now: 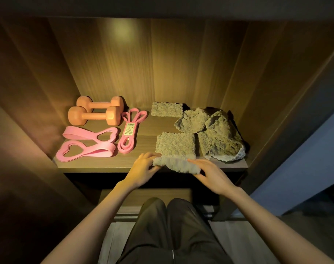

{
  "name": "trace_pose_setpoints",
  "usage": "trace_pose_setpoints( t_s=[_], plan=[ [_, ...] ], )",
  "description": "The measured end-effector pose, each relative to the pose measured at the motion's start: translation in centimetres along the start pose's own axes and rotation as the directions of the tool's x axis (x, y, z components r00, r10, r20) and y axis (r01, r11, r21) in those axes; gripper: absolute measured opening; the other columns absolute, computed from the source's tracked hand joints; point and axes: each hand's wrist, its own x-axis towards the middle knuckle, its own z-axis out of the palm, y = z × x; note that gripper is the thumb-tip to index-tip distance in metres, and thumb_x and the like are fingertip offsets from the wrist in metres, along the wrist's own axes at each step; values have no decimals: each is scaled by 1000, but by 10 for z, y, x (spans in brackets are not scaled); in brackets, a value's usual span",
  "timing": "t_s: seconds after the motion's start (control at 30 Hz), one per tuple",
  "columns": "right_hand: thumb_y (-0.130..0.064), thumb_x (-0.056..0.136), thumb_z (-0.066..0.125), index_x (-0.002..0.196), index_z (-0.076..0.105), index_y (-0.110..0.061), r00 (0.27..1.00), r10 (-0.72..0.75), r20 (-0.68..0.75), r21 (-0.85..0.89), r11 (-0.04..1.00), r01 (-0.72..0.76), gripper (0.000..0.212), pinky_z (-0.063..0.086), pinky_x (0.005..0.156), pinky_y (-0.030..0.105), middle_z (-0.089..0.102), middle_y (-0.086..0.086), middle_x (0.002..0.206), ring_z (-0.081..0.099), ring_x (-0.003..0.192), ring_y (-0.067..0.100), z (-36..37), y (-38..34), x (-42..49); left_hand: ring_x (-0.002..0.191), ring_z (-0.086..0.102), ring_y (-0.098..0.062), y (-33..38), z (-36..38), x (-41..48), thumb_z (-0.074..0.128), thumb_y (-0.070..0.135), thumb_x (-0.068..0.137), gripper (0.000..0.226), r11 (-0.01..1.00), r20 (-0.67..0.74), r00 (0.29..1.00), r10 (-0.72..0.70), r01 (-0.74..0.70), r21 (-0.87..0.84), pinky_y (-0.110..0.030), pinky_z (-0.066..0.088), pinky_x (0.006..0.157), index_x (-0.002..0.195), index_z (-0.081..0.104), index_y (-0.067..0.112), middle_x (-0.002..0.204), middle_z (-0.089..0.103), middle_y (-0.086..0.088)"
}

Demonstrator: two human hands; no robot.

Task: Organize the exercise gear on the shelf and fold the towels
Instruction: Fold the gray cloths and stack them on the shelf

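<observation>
A small fluffy towel (175,147) lies at the front of the wooden shelf (97,164), its near edge lifted off the board. My left hand (143,169) pinches that edge's left corner and my right hand (212,177) pinches its right corner. Behind it a folded towel (166,109) lies flat, and crumpled towels (217,136) are heaped to the right. On the left side sit two orange dumbbells (94,113), two wide pink loop bands (88,142) and a thin pink band with a label (129,131).
Wooden side walls (257,92) and a back panel close in the shelf. A lower ledge (143,195) sits under the shelf's front edge. My knees in dark trousers (172,221) are just below the hands.
</observation>
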Motion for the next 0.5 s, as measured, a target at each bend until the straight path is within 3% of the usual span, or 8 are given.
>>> trace_pose_setpoints(
  t_s=[0.03,0.1,0.17,0.3,0.4,0.5],
  plan=[
    [-27,96,54,134,53,-25,999,46,-27,89,995,-43,38,42,102,36,55,-6,134,47,124,12,-2,-2,3,101,53,-20,3,-2,3,63,26,90,16,996,-26,998,-55,53,-67,-36,41,90,98,71,15,103,64,-3],
    [-32,97,53,116,63,-13,985,146,-90,240,963,-121,29,48,92,45,67,6,109,61,102,21,-5,-7,10,72,50,-16,7,-6,9,60,37,91,38,972,-30,983,-180,173,-162,-33,41,66,64,59,11,69,54,-1],
    [-35,95,55,111,59,-7,959,253,-130,367,910,-191,33,48,83,49,69,10,95,64,88,26,-7,-13,16,55,40,-15,12,-8,15,55,47,91,50,951,-3,963,-270,266,-158,-31,30,54,57,44,11,56,42,-1],
    [-41,89,62,129,40,-17,871,443,-214,435,841,-321,51,49,71,36,66,-4,86,64,80,15,-1,-16,27,58,48,-20,18,-4,21,52,52,91,52,922,-26,926,-377,372,-108,-33,37,57,59,47,11,54,46,-2],
    [-36,88,63,135,31,-23,838,444,-318,359,874,-327,59,48,66,33,62,-4,79,60,74,14,5,-15,31,64,55,-28,21,1,21,50,52,91,51,907,-86,903,-421,420,-31,-32,36,56,60,46,13,57,50,-4],
    [-30,89,58,142,19,-42,886,279,-370,83,960,-268,67,49,76,38,48,7,120,44,110,21,6,-14,30,75,60,-31,24,5,24,54,52,89,45,871,-204,859,-469,488,51,-32,41,60,73,53,10,73,60,-7]
  ],
)
